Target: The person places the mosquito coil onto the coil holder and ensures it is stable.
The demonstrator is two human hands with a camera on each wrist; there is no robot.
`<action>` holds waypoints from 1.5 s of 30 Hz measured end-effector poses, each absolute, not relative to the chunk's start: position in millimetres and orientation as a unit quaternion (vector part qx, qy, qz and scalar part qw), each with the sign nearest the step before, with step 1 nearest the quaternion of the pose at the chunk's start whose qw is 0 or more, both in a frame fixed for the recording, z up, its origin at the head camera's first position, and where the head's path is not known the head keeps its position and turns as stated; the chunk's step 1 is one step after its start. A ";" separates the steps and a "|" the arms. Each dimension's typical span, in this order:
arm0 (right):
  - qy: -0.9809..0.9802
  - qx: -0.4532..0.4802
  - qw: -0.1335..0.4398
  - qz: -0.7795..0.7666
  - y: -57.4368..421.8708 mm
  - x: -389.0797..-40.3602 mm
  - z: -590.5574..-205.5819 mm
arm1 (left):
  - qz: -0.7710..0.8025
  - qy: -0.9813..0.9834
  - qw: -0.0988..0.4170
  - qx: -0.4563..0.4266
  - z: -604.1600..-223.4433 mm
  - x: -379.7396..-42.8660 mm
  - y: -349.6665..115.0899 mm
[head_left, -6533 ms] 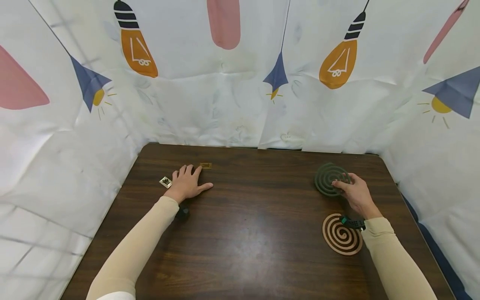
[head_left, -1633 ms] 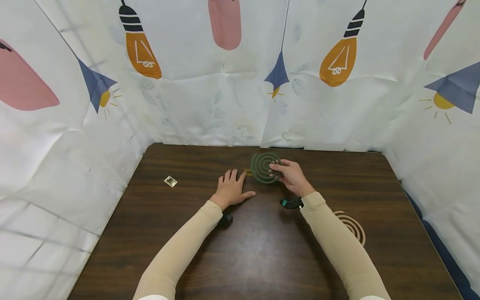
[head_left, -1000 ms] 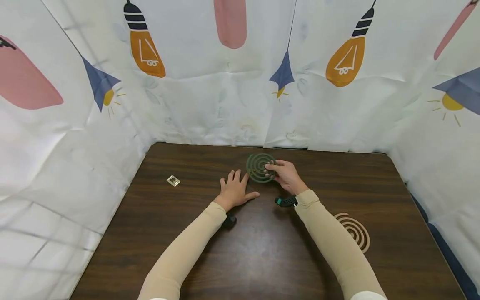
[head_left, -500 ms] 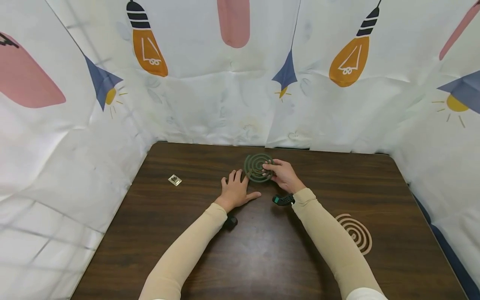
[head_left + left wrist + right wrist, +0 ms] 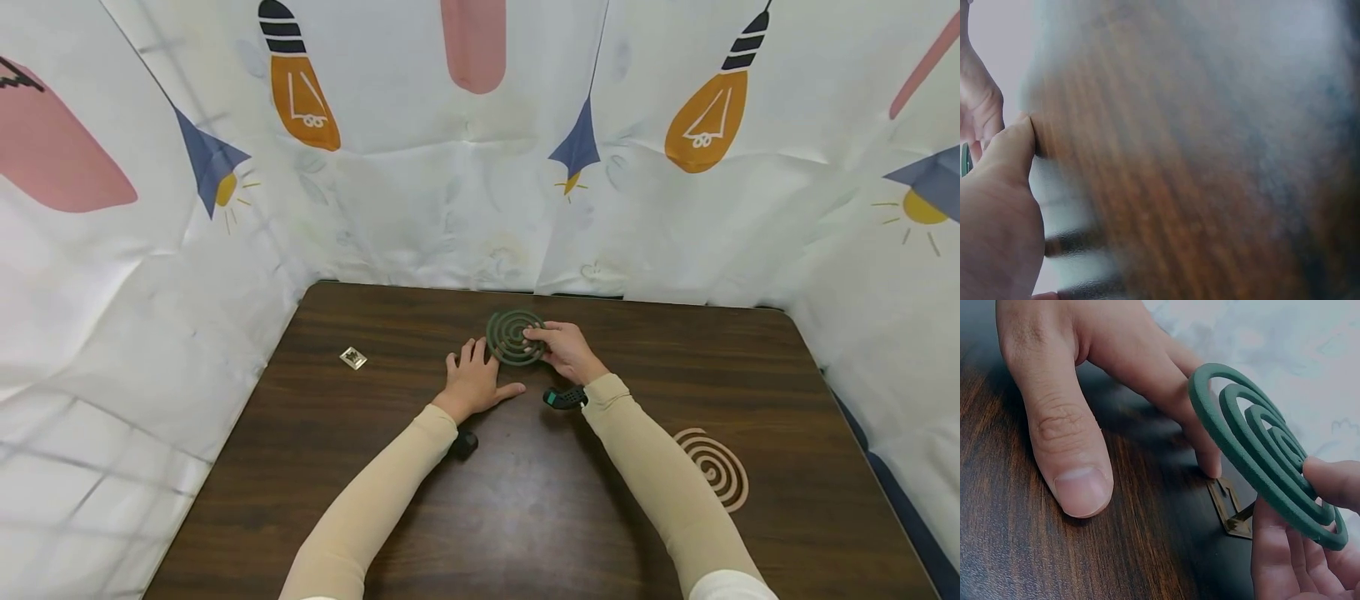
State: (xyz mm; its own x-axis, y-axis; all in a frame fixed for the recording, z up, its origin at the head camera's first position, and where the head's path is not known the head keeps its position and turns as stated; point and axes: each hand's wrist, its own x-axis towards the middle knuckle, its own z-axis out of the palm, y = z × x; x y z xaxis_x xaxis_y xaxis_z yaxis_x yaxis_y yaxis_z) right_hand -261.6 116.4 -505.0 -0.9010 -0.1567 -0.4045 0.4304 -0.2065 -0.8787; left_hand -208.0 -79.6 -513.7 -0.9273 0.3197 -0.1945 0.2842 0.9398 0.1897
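In the head view my right hand [image 5: 567,350] pinches a green mosquito coil [image 5: 1232,455] by its near right side, thumb on top and fingers beneath. The coil is held tilted above a small brass-coloured metal coil stand [image 5: 1232,526] with a raised prong, close to the underside of the coil. My left hand [image 5: 472,382] lies spread on the table, palm down. Its index fingertip touches the stand's edge in the right wrist view. From the head, the coil covers the stand. The left wrist view shows mostly my thumb [image 5: 1013,150] and blurred wood.
A tan mosquito coil [image 5: 716,467] lies at the right, partly behind my right forearm. A second small metal stand [image 5: 353,358] lies at the left of the brown wooden table [image 5: 517,517]. Printed white cloth [image 5: 480,217] hangs around the back and sides.
My left hand has slid the stand from the left to the table's middle. My right hand has carried the green coil leftward over it, shifting only slightly during the last second.
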 end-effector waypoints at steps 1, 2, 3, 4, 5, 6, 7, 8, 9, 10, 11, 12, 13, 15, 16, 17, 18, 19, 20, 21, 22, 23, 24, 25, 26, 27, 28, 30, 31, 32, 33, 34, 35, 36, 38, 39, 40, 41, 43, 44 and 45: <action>0.603 0.113 0.191 -0.766 116.7 -261.7 -505.8 | 0.080 0.978 0.112 0.155 -513.4 -208.1 -79.5; 0.603 0.113 0.191 -0.766 117.0 -261.9 -506.5 | 0.080 0.978 0.113 0.155 -512.9 -208.0 -79.4; 0.605 0.113 0.192 -0.764 117.3 -262.0 -506.9 | 0.080 0.978 0.112 0.156 -512.4 -208.0 -79.4; 0.606 0.113 0.193 -0.763 117.7 -262.1 -507.7 | 0.080 0.978 0.113 0.156 -512.1 -207.9 -79.3; 0.607 0.112 0.193 -0.763 118.0 -262.2 -508.2 | 0.080 0.978 0.112 0.156 -511.7 -207.8 -79.3; 0.608 0.112 0.194 -0.762 118.3 -262.3 -508.7 | 0.080 0.978 0.112 0.157 -511.3 -207.7 -79.3; 0.609 0.111 0.194 -0.761 118.6 -262.3 -509.2 | 0.080 0.978 0.112 0.157 -511.2 -207.7 -79.4; 0.609 0.111 0.194 -0.761 118.9 -262.4 -509.5 | 0.080 0.978 0.112 0.158 -511.2 -207.6 -79.3; 0.610 0.111 0.195 -0.760 119.1 -262.5 -509.9 | 0.080 0.978 0.110 0.158 -511.1 -207.7 -79.2; 0.609 0.111 0.195 -0.761 119.3 -262.5 -510.2 | 0.079 0.978 0.110 0.159 -511.2 -207.9 -79.2; 0.608 0.113 0.194 -0.761 119.4 -262.6 -510.3 | 0.079 0.978 0.109 0.159 -511.2 -207.9 -79.2; 0.608 0.114 0.194 -0.761 119.5 -262.7 -510.4 | 0.078 0.978 0.108 0.159 -511.2 -208.1 -79.2; 0.608 0.114 0.195 -0.761 119.4 -262.8 -510.5 | 0.077 0.978 0.108 0.160 -511.3 -208.2 -79.1; 0.607 0.115 0.195 -0.761 119.5 -263.0 -510.4 | 0.076 0.978 0.106 0.160 -511.4 -208.2 -78.9; 0.607 0.115 0.195 -0.761 119.6 -263.1 -510.1 | 0.076 0.979 0.106 0.160 -511.5 -208.1 -78.8; 0.608 0.114 0.195 -0.761 119.7 -263.1 -509.8 | 0.076 0.978 0.106 0.160 -511.7 -208.1 -78.6; 0.608 0.114 0.195 -0.761 119.8 -263.1 -509.4 | 0.077 0.978 0.105 0.160 -511.9 -208.1 -78.5; 0.609 0.114 0.195 -0.760 119.9 -263.0 -508.9 | 0.078 0.978 0.104 0.161 -512.4 -208.2 -78.3; 0.609 0.114 0.195 -0.760 120.0 -263.0 -508.5 | 0.078 0.978 0.103 0.161 -512.9 -208.3 -78.2; 0.609 0.114 0.195 -0.760 120.1 -262.8 -508.2 | 0.078 0.978 0.103 0.161 -513.5 -208.5 -78.1; 0.610 0.113 0.195 -0.760 120.1 -262.8 -508.0 | 0.078 0.978 0.102 0.161 -513.9 -208.6 -78.1; 0.610 0.113 0.195 -0.760 120.0 -262.8 -507.9 | 0.078 0.979 0.102 0.161 -514.4 -208.6 -78.0; 0.610 0.113 0.195 -0.759 119.9 -262.8 -508.0 | 0.078 0.979 0.102 0.161 -514.5 -208.6 -78.0; 0.611 0.112 0.196 -0.759 119.7 -262.9 -508.2 | 0.076 0.979 0.102 0.161 -514.7 -208.7 -78.1; 0.611 0.112 0.195 -0.759 119.6 -263.0 -508.5 | 0.075 0.979 0.102 0.161 -514.8 -208.7 -78.2; 0.611 0.113 0.194 -0.759 119.5 -263.1 -508.9 | 0.075 0.979 0.103 0.161 -514.9 -208.6 -78.3; 0.611 0.113 0.193 -0.759 119.4 -263.2 -509.2 | 0.074 0.979 0.103 0.161 -515.0 -208.5 -78.4; 0.610 0.115 0.191 -0.760 119.0 -263.4 -510.2 | 0.074 0.979 0.103 0.160 -515.3 -208.6 -78.7; 0.610 0.115 0.190 -0.761 118.9 -263.4 -510.5 | 0.074 0.979 0.103 0.160 -516.0 -208.7 -78.9; 0.610 0.116 0.189 -0.761 118.9 -263.4 -510.8 | 0.075 0.979 0.103 0.160 -516.1 -208.5 -79.1; 0.610 0.116 0.188 -0.761 118.7 -263.4 -511.2 | 0.076 0.979 0.104 0.160 -516.4 -208.6 -79.2; 0.610 0.116 0.187 -0.761 118.6 -263.5 -511.5 | 0.076 0.979 0.103 0.160 -516.6 -208.6 -79.2; 0.610 0.116 0.187 -0.761 118.5 -263.6 -511.7 | 0.077 0.979 0.104 0.160 -516.5 -208.5 -79.2; 0.610 0.115 0.187 -0.761 118.4 -263.5 -511.8 | 0.078 0.979 0.104 0.160 -516.3 -208.4 -79.3; 0.612 0.114 0.188 -0.760 118.2 -263.6 -512.1 | 0.079 0.979 0.105 0.159 -515.6 -208.3 -79.3; 0.613 0.114 0.188 -0.759 118.0 -263.6 -512.2 | 0.078 0.978 0.106 0.159 -515.4 -208.3 -79.3; 0.614 0.113 0.188 -0.758 117.8 -263.6 -512.1 | 0.079 0.978 0.106 0.158 -515.0 -208.2 -79.3; 0.616 0.112 0.189 -0.757 117.8 -263.6 -512.1 | 0.080 0.978 0.108 0.158 -514.6 -208.0 -79.3; 0.618 0.111 0.189 -0.755 117.6 -263.5 -512.1 | 0.081 0.978 0.109 0.157 -514.0 -207.7 -79.4; 0.618 0.111 0.189 -0.755 117.4 -263.5 -512.0 | 0.081 0.978 0.109 0.157 -513.7 -207.6 -79.5; 0.619 0.111 0.189 -0.755 117.3 -263.5 -512.0 | 0.082 0.978 0.109 0.156 -513.6 -207.5 -79.6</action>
State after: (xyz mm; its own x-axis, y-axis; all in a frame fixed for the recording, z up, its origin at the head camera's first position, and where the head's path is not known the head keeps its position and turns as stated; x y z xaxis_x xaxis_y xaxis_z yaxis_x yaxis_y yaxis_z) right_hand -263.5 117.3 -512.0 -0.9043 -0.1474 -0.4008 0.4219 -0.1637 -0.8917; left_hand -207.5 -79.6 -513.6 -0.9273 0.3237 -0.1879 0.2877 0.9376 0.1953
